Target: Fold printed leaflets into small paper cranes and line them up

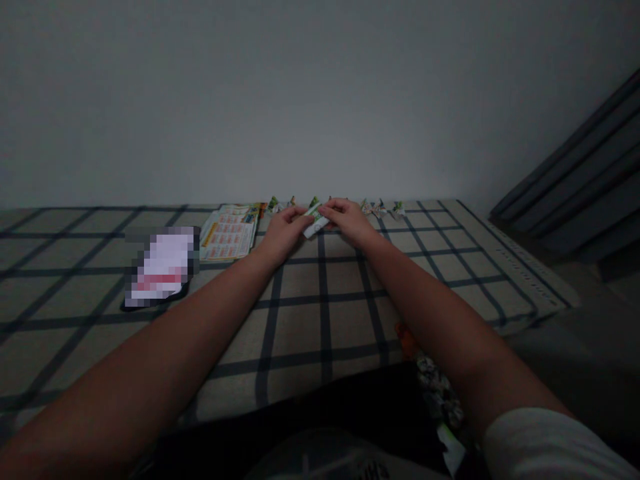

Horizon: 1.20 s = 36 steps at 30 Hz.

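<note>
Both my hands meet over the far part of the checked cloth (297,327), near the wall. Between them is a small white and green printed piece of paper (315,227). My left hand (285,230) pinches its left side with thumb and fingers. From the other side, my right hand (347,219) grips its upper right part, the thumb lying on top. A row of small green and white paper pieces (377,208) stands just behind the hands along the wall; my hands hide some of them.
Left of my hands lies a stack of printed sheets (227,233). Farther left is a dark-edged flat object with a blurred bright face (165,267). A pale wall (320,100) rises behind the cloth. Grey curtain (580,167) hangs at right. Crumpled pale pieces (440,387) lie under my right forearm.
</note>
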Tool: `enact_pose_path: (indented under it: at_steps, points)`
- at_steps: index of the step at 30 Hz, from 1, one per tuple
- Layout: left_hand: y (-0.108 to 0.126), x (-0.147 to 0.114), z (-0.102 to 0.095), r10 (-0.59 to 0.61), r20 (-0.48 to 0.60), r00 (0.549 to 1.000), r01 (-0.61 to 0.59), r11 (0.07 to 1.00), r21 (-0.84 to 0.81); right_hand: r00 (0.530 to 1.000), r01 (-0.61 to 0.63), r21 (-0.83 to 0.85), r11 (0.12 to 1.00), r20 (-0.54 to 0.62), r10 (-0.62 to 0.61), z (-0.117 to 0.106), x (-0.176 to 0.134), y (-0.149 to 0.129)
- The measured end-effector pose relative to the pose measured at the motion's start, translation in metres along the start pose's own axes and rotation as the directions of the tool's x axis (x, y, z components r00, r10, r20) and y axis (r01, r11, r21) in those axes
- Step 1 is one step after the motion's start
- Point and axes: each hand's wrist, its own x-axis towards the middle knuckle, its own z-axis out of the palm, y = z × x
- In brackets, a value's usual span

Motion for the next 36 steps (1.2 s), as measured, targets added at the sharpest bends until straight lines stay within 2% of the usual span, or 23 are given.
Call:
enact_pose_path:
  at_steps: [7,17,23,32,36]
  points:
    - [0.0039,-0.0014,-0.0015,0.08,0.006,0.997,-0.08,0.991,0.11,1.0,0.018,0.015,1.0,0.018,-0.018,-0.0002,0.0011,0.0056]
    - [-0.0035,0.0029,-0.0016,0.095,0.033,0.995,-0.098,0.99,0.099,1.0,0.007,0.051,0.999,0.003,-0.007,0.0005,0.0012,0.0054]
    - [0.0002,0.0024,-0.0007,0.063,0.046,0.997,-0.067,0.994,0.09,0.999,0.031,0.001,1.0,-0.015,-0.031,-0.0005,0.0023,0.0032]
    - [0.0022,-0.0012,-0.0024,0.066,0.062,0.996,-0.076,0.981,0.181,0.997,0.056,-0.053,0.997,0.058,-0.052,0.0,-0.0008,-0.0001]
    - [0.0029,-0.0006,-0.0025,0.084,0.012,0.996,-0.085,0.984,0.158,1.0,0.025,-0.013,1.0,0.016,-0.024,0.001,-0.0004,0.0005]
